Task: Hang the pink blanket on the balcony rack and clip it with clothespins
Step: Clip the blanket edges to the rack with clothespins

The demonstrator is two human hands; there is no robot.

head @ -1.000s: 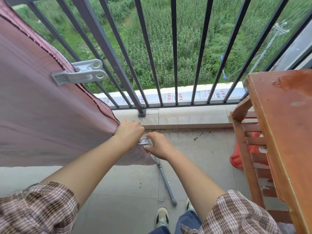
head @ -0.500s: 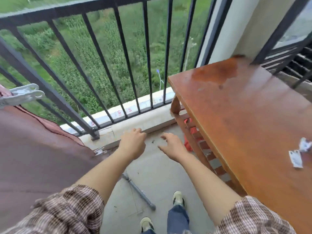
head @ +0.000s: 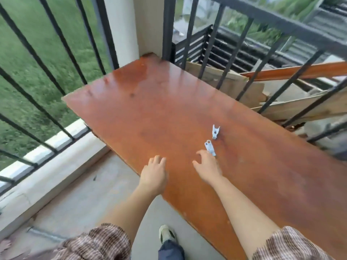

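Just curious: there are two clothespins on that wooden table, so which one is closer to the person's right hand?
The nearer clothespin, right at the right hand's fingertips; the other clothespin lies farther up the table.

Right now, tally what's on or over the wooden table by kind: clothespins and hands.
Clothespins: 2, a nearer clothespin and a farther clothespin on the wooden table
Hands: 2, left hand and right hand, both empty
Total: 4

Two clothespins (head: pixel 210 147) lie on the table (head: pixel 150 113), one behind the other; the right hand (head: pixel 207 167) sits just before the nearer (fingertips beside it); left hand (head: pixel 154 172) further left; railing (head: pixel 56 53) behind
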